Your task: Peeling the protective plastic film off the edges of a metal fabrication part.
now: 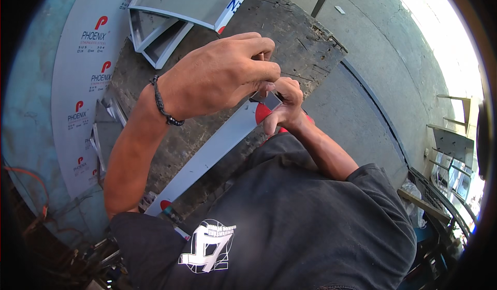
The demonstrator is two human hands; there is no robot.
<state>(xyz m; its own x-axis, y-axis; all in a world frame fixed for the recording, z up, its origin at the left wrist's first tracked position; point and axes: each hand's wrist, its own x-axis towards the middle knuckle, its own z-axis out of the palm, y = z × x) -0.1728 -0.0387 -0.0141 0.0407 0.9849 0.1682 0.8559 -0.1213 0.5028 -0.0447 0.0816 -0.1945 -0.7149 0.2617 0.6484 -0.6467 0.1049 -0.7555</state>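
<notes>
A long pale metal strip [207,155] with red ends slants across the counter [305,36], close to the person's dark shirt [305,222]. The right grip [288,101] clasps its upper end, thumb by the red; the left grip [220,75] curls over that end, its hold unclear. Beyond, white-edged metal frames [189,3] sit at the counter's far left.

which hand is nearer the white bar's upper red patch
Right. The right hand has its thumb beside the red patch; the left hand appears above and left of it.
</notes>
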